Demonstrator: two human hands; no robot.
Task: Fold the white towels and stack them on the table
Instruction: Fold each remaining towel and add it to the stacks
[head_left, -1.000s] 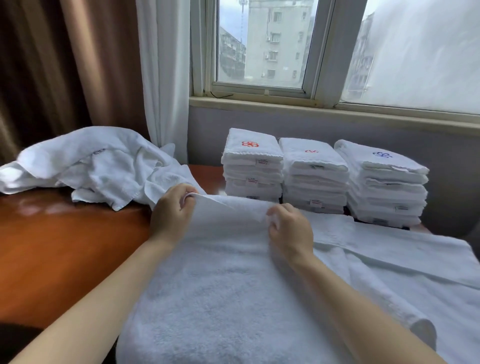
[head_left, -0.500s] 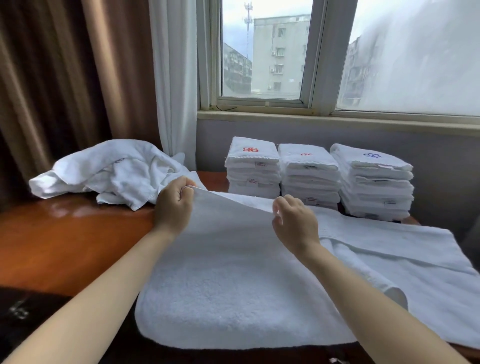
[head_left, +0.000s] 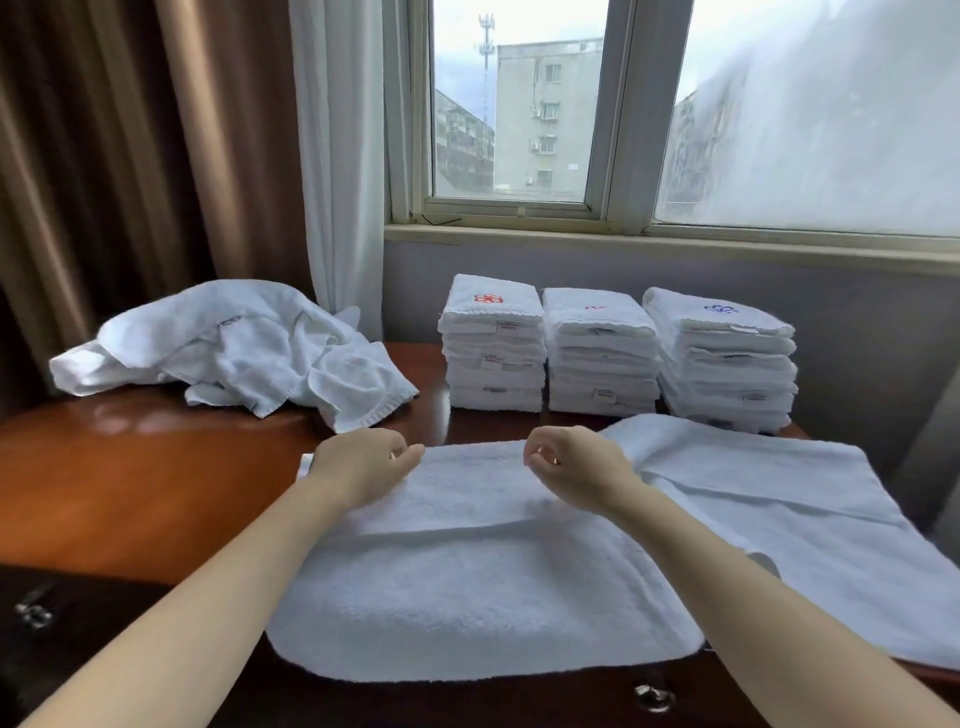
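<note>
A large white towel (head_left: 467, 587) lies flat on the wooden table (head_left: 130, 478) in front of me, its left part doubled over and its right part (head_left: 753, 493) spread out towards the table's right end. My left hand (head_left: 363, 462) rests on the far left corner of the doubled part. My right hand (head_left: 571, 467) hovers over the same far edge. The fingers of both are loosely curled, and no cloth shows between them. Three neat stacks of folded white towels (head_left: 600, 358) stand at the back under the window.
A heap of unfolded white towels (head_left: 234, 348) lies at the back left of the table. Curtains (head_left: 322, 156) hang behind it. Bare wood shows on the left. A metal drawer handle (head_left: 652, 696) sits below the table's front edge.
The lifted towel edge that both hands pinched has come down flat on the table. Both hands have let it go and now sit low at its far edge.
</note>
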